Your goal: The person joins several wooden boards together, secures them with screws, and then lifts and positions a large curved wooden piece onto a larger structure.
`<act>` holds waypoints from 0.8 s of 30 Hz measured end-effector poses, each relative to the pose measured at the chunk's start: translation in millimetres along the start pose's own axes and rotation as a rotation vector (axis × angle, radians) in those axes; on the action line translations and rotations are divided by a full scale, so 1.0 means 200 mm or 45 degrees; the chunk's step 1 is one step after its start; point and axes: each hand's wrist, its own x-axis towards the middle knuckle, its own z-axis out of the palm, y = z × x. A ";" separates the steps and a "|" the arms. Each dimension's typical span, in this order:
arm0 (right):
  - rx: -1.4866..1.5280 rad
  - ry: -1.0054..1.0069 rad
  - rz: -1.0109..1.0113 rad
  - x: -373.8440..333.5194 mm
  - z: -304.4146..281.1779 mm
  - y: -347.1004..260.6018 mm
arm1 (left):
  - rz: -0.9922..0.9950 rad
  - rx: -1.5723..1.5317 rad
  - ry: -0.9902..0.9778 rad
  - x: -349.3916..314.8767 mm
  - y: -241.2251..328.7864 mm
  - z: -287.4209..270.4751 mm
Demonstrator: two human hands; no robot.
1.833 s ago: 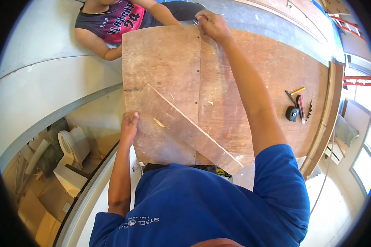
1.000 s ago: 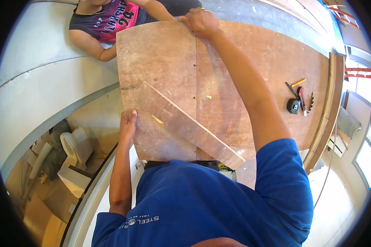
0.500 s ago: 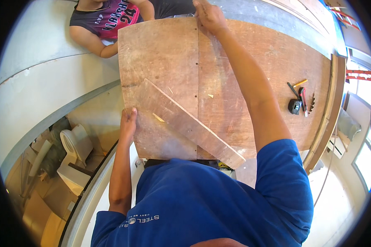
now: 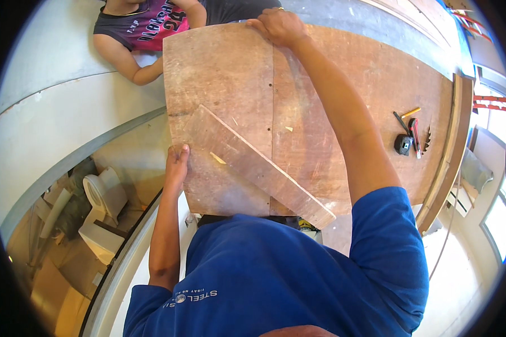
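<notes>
A plywood board [image 4: 225,73] lies flat in front of me, its seam against a larger plywood sheet [image 4: 376,84] marked by small dark holes. At the board's left edge my left hand [image 4: 176,165] is closed, thumb on top and the other fingers hidden beneath. My right hand [image 4: 281,27] reaches across to the far edge near the seam and is closed over it; its fingertips are partly hidden. A narrow plywood strip [image 4: 258,165] rests diagonally on top, one end jutting past the near edge. Small wood splinters [image 4: 217,158] lie on the surface.
A tape measure [image 4: 402,144], a red utility knife [image 4: 414,135], a yellow-handled tool [image 4: 411,112] and a dark drill bit [image 4: 427,139] lie on the right. Another person [image 4: 146,42] sits at the far left. Below left, a white toilet [image 4: 102,196] stands in a lower space.
My right hand has shifted slightly left along the far edge, turning so its thumb points left. The board has moved a little to the right. My left hand keeps its hold.
</notes>
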 end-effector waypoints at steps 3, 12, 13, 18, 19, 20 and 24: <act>0.027 0.052 -0.012 0.00 0.02 0.01 | 0.035 -0.023 -0.039 0.05 -0.07 -0.02; -0.013 0.263 -0.127 0.01 0.11 0.06 | 0.023 -0.021 -0.030 0.04 -0.04 -0.01; -0.003 0.265 -0.104 0.02 0.10 0.06 | 0.026 -0.030 -0.022 0.03 -0.03 -0.01; -0.008 0.192 -0.064 0.01 0.07 0.04 | 0.051 -0.047 -0.047 0.00 0.02 -0.01; -0.003 0.181 -0.034 0.02 0.07 0.04 | 0.050 -0.043 -0.044 0.01 0.00 -0.01; -0.009 0.186 -0.035 0.02 0.08 0.04 | 0.048 -0.039 -0.040 0.03 -0.02 -0.02; -0.021 0.223 -0.013 0.02 0.11 0.05 | 0.046 -0.070 -0.055 0.06 -0.05 -0.02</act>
